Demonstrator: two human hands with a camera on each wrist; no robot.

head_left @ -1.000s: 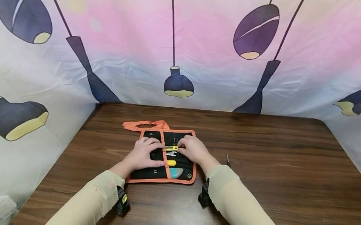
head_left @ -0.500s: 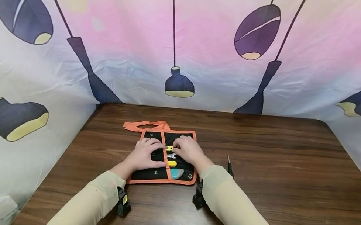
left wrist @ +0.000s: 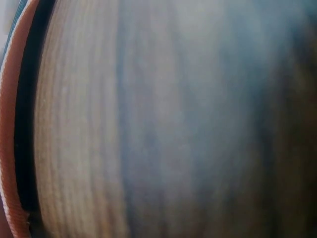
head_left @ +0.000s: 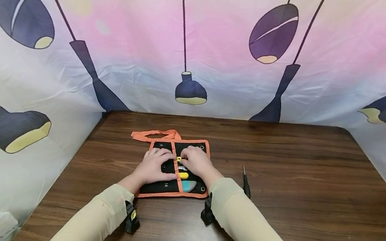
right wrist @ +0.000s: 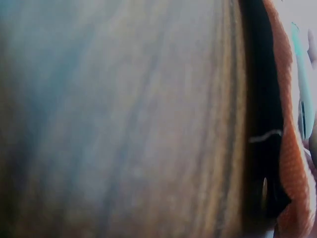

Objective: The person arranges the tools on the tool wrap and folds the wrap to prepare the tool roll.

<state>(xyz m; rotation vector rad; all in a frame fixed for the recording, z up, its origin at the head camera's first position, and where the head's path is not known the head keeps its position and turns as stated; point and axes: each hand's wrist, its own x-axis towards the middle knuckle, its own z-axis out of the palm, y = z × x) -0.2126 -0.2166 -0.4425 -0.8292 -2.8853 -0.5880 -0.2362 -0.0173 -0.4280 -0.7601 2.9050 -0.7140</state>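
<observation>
A black tool roll (head_left: 156, 187) with orange trim lies unrolled on the table. My left hand (head_left: 153, 166) rests on its left half, fingertips and thumb at the orange middle band. From that band sticks the short holed end of a slim yellow tool (head_left: 179, 159), the rest hidden in a pocket. My right hand (head_left: 196, 160) pinches that end between thumb and fingers. Below it in the pockets sit a wrench (head_left: 182, 168), partly covered by the right hand, a yellow handle (head_left: 183, 175) and a teal-and-grey rounded handle (head_left: 188, 186). The wrist views catch mainly blurred wood and the roll's orange edge (right wrist: 285, 74).
A black-handled screwdriver (head_left: 246, 185) lies on the wooden table (head_left: 298, 168) right of the roll, beside the right sleeve. The roll's orange tie strap (head_left: 155, 133) loops out at its far left. A printed cloth (head_left: 135, 30) hangs behind the table.
My right hand has moved left with the yellow tool, which has slid deeper into its pocket so less shows. More of the screwdriver is uncovered. The left hand has stayed in place.
</observation>
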